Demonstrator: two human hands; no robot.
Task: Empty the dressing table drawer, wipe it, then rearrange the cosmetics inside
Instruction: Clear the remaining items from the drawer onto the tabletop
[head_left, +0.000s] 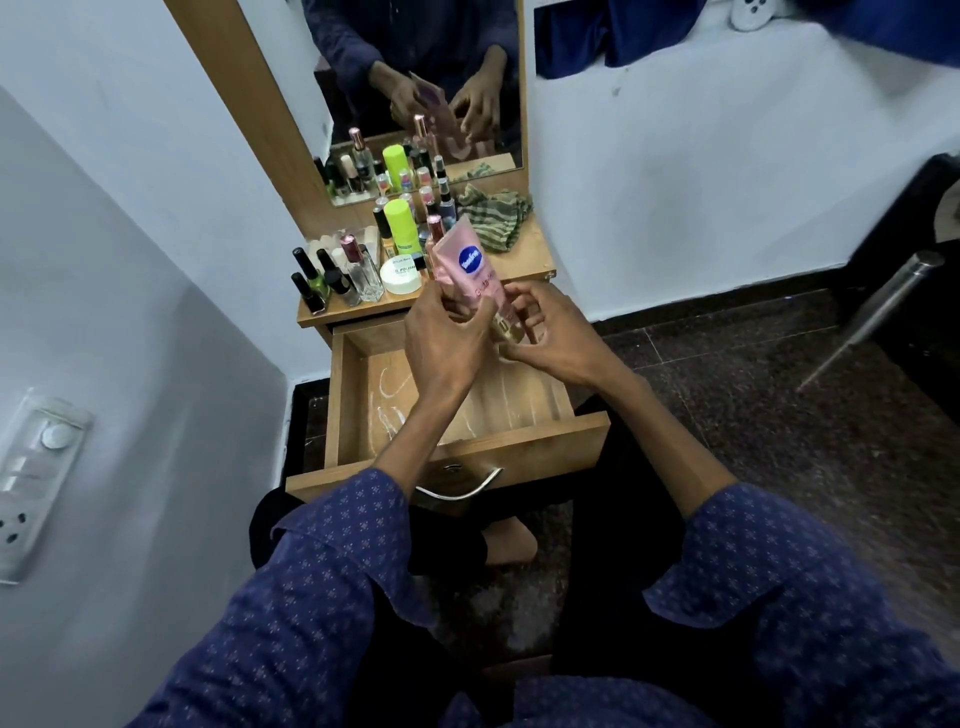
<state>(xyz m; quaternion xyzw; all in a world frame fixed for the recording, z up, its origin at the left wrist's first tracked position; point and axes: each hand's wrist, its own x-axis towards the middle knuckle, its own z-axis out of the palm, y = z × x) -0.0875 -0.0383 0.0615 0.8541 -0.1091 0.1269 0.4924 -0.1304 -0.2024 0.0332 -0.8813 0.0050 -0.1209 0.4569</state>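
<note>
Over the open wooden drawer (358, 395), our left hand (447, 343) grasps a pink tube (467, 270); our right hand (550, 332) pinches its lower end.

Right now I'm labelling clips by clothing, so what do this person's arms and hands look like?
Both arms wear loose dark blue sleeves printed all over with small pale, flower-like motifs. The cuffs are wide and sit pushed up partway, so the forearms are bare below them. The left hand and right hand are bare: no gloves, and no rings, watch or bracelets that can be seen.
</note>
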